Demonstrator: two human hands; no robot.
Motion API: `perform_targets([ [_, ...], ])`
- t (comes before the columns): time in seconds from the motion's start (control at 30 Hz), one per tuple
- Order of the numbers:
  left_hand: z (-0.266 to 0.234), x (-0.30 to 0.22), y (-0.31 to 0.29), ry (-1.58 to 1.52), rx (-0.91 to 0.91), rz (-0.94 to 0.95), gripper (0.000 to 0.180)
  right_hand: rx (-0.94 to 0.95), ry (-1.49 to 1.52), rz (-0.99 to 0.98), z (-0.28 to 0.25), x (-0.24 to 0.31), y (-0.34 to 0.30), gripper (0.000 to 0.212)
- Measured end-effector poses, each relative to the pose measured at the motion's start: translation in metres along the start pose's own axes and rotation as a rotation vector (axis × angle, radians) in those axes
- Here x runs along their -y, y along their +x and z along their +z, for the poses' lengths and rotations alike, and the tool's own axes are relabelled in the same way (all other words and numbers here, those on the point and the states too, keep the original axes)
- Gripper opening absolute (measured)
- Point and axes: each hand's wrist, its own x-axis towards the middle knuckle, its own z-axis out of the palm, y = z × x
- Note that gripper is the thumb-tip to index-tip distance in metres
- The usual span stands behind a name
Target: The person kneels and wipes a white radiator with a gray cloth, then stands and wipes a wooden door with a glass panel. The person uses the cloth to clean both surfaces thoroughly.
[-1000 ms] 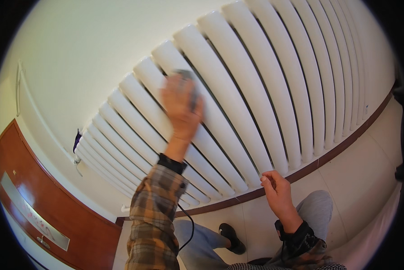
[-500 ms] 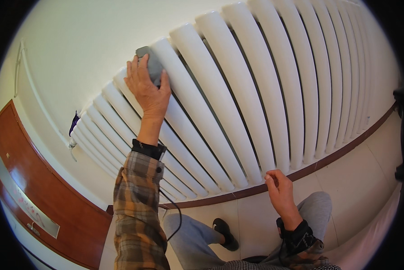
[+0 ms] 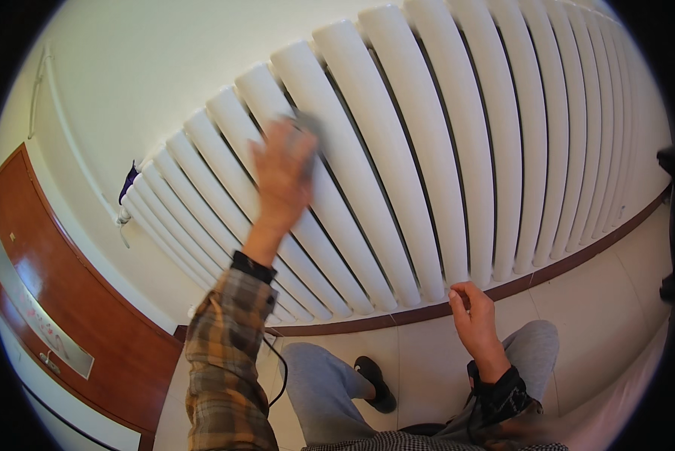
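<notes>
A white column radiator [image 3: 397, 150] fills much of the view along the wall. My left hand [image 3: 283, 169] presses a folded grey cloth [image 3: 311, 134] against the upper part of one of its columns. Motion blurs both the hand and the cloth, and the palm hides part of the cloth. Lower down, in front of the radiator's bottom edge, my right hand [image 3: 474, 319] hangs near my knee, its fingers loosely curled in toward the thumb. I see nothing in it, and it touches nothing.
At the left stands a brown wooden door [image 3: 74, 301] with a metal handle. A white pipe [image 3: 74, 154] runs down the wall, and a dark purple cloth [image 3: 129, 183] hangs at the radiator's left end. Below are pale floor tiles [image 3: 427, 361] and my shoe [image 3: 375, 385].
My left hand has moved right and down with the grey cloth, from the radiator's top edge onto a column's front. The right hand has barely moved.
</notes>
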Motion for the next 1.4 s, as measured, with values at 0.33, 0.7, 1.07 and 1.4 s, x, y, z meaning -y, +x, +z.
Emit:
perform_targets([
  [0.33, 0.029, -0.032, -0.075, -0.139, -0.136, -0.106, 0.075, 0.02, -0.011, 0.007, 0.002, 0.0, 0.002, 0.018],
  [0.7, 0.024, -0.023, -0.058, -0.137, -0.139, -0.318, 0.07, 0.027, -0.063, 0.006, 0.007, -0.007, 0.005, 0.019],
  [1.07, 0.072, -0.185, -0.243, -0.281, 0.39, 0.021, 0.063, -0.026, -0.048, 0.001, -0.018, 0.005, 0.007, 0.02],
  [1.4, 0.094, -0.141, -0.063, -0.204, -0.197, -0.244, 0.074, -0.048, -0.08, 0.008, -0.027, 0.01, 0.007, 0.018],
])
